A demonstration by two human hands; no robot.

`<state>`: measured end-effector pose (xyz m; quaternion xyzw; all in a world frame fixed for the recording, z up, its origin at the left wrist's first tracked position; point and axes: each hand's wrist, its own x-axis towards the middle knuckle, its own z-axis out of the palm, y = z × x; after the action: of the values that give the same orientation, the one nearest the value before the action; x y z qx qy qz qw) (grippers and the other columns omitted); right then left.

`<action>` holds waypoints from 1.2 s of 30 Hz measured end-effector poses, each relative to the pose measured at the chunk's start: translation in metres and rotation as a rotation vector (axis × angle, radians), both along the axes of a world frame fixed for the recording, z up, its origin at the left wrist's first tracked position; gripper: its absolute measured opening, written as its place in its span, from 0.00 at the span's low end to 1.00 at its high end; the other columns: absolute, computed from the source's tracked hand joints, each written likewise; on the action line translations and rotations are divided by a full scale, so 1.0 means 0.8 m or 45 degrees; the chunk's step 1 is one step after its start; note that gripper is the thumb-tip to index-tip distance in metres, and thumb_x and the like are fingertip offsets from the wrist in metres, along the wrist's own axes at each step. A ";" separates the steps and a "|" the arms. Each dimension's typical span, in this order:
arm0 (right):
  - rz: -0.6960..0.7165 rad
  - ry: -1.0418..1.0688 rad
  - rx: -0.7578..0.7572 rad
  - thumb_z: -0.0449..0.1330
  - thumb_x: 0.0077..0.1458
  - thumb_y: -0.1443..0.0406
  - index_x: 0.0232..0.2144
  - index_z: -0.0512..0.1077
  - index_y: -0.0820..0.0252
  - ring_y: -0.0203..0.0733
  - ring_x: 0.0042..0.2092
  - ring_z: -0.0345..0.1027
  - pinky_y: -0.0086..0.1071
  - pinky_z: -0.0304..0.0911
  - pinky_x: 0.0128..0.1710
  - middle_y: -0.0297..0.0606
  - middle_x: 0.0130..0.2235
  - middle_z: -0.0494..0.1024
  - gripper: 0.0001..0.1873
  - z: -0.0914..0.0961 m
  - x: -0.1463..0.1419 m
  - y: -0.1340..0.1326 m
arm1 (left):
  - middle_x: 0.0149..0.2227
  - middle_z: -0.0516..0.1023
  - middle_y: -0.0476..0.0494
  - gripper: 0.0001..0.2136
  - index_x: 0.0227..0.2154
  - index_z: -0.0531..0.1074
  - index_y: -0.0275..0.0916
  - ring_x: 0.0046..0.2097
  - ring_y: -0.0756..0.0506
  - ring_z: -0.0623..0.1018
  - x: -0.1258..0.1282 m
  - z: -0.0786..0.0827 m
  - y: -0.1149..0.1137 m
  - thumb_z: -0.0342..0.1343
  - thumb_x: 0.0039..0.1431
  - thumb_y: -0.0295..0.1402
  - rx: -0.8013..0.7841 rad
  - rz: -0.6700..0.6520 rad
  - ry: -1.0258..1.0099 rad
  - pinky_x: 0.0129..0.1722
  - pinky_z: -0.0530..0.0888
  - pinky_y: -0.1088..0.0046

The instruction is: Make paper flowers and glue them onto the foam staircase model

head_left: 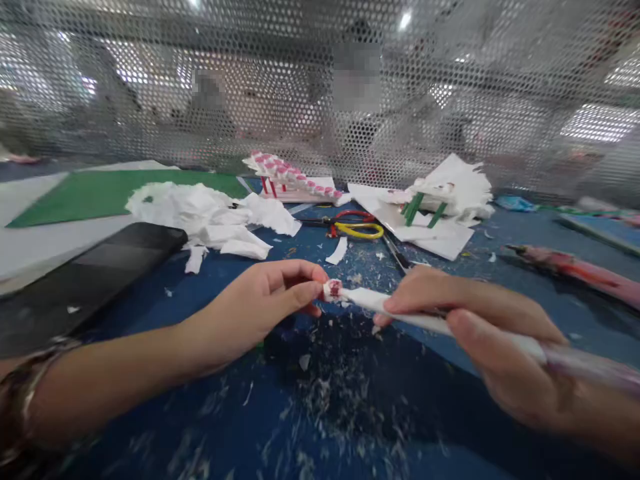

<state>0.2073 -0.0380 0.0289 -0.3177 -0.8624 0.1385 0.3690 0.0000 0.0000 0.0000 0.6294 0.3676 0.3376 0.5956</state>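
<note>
Near the centre my left hand (270, 293) pinches a small white piece with red marks (333, 289) between thumb and fingertips. My right hand (490, 333) is closed round a long white pen-like tube (425, 322) with a tapered tip. That tip is at the small piece; whether they touch I cannot tell. Beyond the hands lie scissors with red and yellow handles (363, 230). A thin dark tool (395, 252) lies partly behind my right hand. Crumpled white paper (200, 217) is heaped beyond my left hand.
A black phone (100, 277) lies at left, near a green sheet (125, 193). At the back stand a pink-and-white model (287, 172) on red legs and a white one (457, 190) on green legs. A red-stained tube (575, 270) lies right. Scraps litter the blue table (225, 407); perforated metal (280, 107) rises behind.
</note>
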 end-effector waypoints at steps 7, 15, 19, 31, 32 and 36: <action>-0.008 0.044 -0.015 0.46 0.54 0.68 0.35 0.69 0.57 0.32 0.32 0.68 0.25 0.61 0.31 0.35 0.31 0.75 0.12 -0.003 0.004 0.002 | 0.25 0.68 0.54 0.05 0.26 0.69 0.37 0.28 0.55 0.66 0.003 0.003 0.000 0.52 0.52 0.33 -0.040 0.023 -0.048 0.28 0.61 0.83; -0.023 -0.094 0.046 0.46 0.53 0.68 0.33 0.69 0.58 0.32 0.32 0.69 0.25 0.62 0.30 0.35 0.30 0.76 0.12 0.002 0.000 0.003 | 0.28 0.71 0.53 0.04 0.26 0.70 0.37 0.29 0.56 0.68 0.004 0.003 -0.001 0.53 0.52 0.32 -0.046 0.047 -0.061 0.28 0.64 0.83; -0.027 -0.097 0.044 0.47 0.52 0.69 0.33 0.70 0.58 0.31 0.30 0.68 0.23 0.62 0.29 0.33 0.29 0.76 0.12 0.000 -0.001 0.005 | 0.36 0.73 0.52 0.04 0.26 0.67 0.37 0.32 0.56 0.72 0.005 0.000 0.001 0.52 0.53 0.31 -0.105 0.010 -0.181 0.33 0.67 0.82; -0.288 0.023 0.041 0.48 0.55 0.65 0.35 0.70 0.54 0.32 0.31 0.69 0.25 0.64 0.30 0.31 0.31 0.76 0.11 -0.003 0.010 0.017 | 0.24 0.67 0.56 0.02 0.27 0.66 0.37 0.26 0.58 0.67 0.003 -0.003 0.003 0.51 0.53 0.28 -0.045 0.062 -0.148 0.27 0.63 0.84; -0.325 0.010 0.063 0.49 0.55 0.65 0.36 0.69 0.54 0.32 0.32 0.69 0.25 0.64 0.30 0.32 0.33 0.75 0.10 -0.004 0.010 0.021 | 0.24 0.67 0.56 0.02 0.27 0.65 0.37 0.26 0.58 0.67 0.003 -0.003 0.003 0.51 0.53 0.29 -0.043 0.056 -0.138 0.27 0.63 0.84; -0.319 -0.136 0.055 0.48 0.55 0.68 0.37 0.67 0.57 0.33 0.33 0.69 0.28 0.64 0.33 0.34 0.34 0.75 0.10 -0.015 0.006 0.030 | 0.23 0.67 0.56 0.02 0.27 0.65 0.37 0.25 0.57 0.66 0.003 -0.002 0.003 0.50 0.53 0.30 -0.003 0.038 -0.063 0.25 0.61 0.83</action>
<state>0.2124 -0.0139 0.0166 -0.4219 -0.8371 0.0557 0.3437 0.0023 0.0027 -0.0015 0.6148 0.3624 0.3614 0.6001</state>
